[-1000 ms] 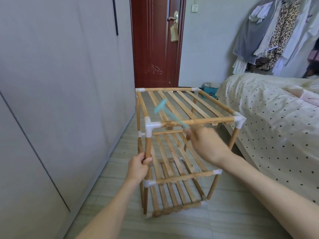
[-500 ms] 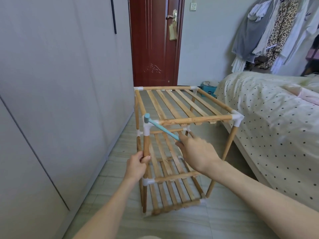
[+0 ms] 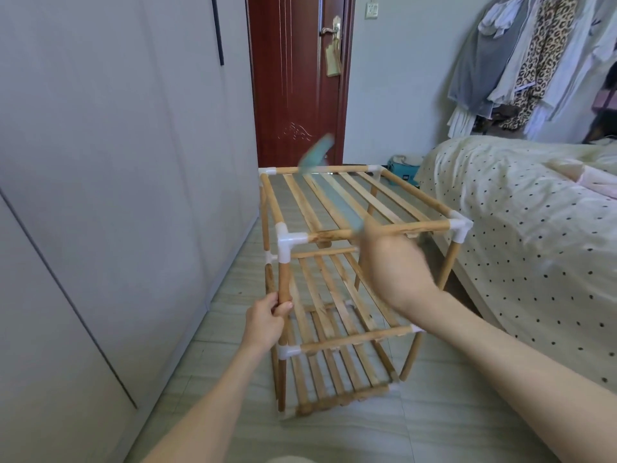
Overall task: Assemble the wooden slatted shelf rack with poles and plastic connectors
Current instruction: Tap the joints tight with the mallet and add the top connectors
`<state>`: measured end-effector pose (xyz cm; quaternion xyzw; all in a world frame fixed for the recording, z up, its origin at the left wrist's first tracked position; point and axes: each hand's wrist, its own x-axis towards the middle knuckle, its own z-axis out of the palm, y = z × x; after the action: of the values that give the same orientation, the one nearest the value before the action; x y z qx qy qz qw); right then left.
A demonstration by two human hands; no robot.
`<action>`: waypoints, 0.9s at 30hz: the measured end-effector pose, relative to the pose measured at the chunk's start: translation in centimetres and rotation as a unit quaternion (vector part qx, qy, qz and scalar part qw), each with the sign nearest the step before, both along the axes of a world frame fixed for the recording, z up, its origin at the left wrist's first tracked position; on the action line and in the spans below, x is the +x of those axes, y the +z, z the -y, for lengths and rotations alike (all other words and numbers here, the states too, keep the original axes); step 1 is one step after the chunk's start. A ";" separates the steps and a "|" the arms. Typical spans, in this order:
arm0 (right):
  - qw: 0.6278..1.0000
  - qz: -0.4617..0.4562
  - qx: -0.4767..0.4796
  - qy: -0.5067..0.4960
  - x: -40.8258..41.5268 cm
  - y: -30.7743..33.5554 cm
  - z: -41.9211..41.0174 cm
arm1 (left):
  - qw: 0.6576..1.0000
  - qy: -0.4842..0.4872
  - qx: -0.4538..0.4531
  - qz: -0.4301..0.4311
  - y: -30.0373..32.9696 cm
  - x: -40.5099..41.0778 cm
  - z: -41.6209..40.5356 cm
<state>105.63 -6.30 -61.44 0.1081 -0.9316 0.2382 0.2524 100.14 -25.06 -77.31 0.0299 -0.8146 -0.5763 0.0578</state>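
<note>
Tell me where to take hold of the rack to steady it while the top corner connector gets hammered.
Grip the near-left upright pole partway below the white corner connector, coming from the near side. It is a bare round stretch between joints that fingers can wrap, and it lies under the joint yet clear of the raised blue hammer. The left hand holds there now; the right hand holds the hammer.

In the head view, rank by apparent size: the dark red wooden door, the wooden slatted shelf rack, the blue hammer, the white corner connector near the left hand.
1. Wooden slatted shelf rack
2. Dark red wooden door, though it stands farther away, so this ranking is unsure
3. Blue hammer, motion-blurred
4. White plastic corner connector
</note>
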 end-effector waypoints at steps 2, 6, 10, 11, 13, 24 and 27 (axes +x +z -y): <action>0.978 0.156 0.140 0.013 0.5 -1.7 -0.2 | 1.000 -0.004 -0.007 0.001 0.0 0.1 0.1; 1.000 0.024 -0.009 0.007 0.1 -0.6 -1.2 | 1.000 -0.001 -0.018 0.007 0.0 -0.3 0.7; 0.999 0.038 0.002 -0.027 1.0 -0.5 -3.5 | 0.995 0.034 -0.094 0.017 0.5 -0.6 1.9; 0.998 0.050 0.003 -0.035 1.2 -0.6 -4.6 | 0.988 0.059 -0.140 0.023 0.8 -0.6 2.2; 0.995 0.079 -0.025 -0.049 1.6 -0.7 -6.8 | 0.966 0.131 -0.220 0.032 1.5 0.0 2.6; 0.970 0.041 -0.176 -0.162 2.0 -0.7 -13.6 | 0.811 0.024 -0.472 -0.346 10.3 1.3 -7.9; 0.962 -0.046 -0.190 -0.192 3.2 -1.2 -14.3 | 0.807 -0.001 -0.542 -0.236 10.6 -0.7 -9.5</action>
<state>108.82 8.04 -62.63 -0.1121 -0.8597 0.3529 0.3518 99.39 -15.51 -66.74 -0.1436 -0.9558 -0.0309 0.2547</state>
